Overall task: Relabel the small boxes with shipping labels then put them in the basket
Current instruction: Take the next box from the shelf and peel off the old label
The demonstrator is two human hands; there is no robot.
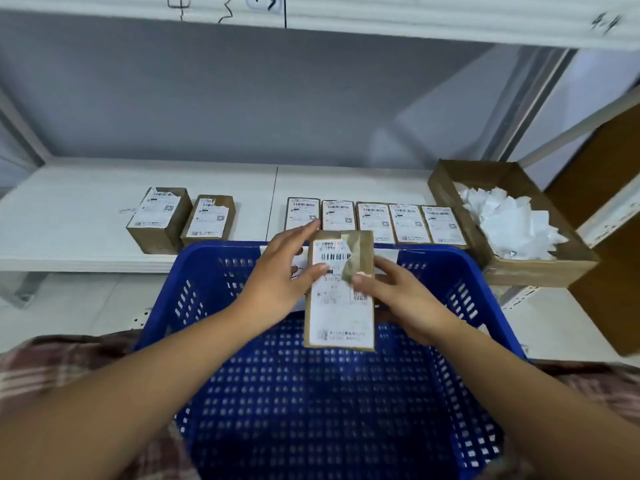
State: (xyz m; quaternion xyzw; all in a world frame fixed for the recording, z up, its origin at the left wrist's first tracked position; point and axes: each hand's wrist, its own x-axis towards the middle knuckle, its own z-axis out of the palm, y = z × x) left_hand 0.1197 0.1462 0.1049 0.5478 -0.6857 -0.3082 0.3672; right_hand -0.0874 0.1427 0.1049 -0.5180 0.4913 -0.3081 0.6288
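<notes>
Over the blue plastic basket [207, 271] I hold a small brown box [341, 323] with a white shipping label on its top face. The label's upper right corner is peeled back, showing brown card. My left hand [280, 271] holds the box's left edge, thumb on the label, fingers stretched out behind. My right hand [391, 296] pinches the peeled flap of the label with thumb and fingers. The basket's floor shows nothing inside. On the white shelf behind stand several more labelled boxes: a row [375, 221] and two apart at left [157, 216], [209, 218].
A shallow cardboard tray [450, 188] heaped with crumpled white label scraps sits at the shelf's right end. A grey wall backs the shelf, and an upper shelf board runs overhead. A brown panel stands at the far right. Plaid cloth lies beneath the basket.
</notes>
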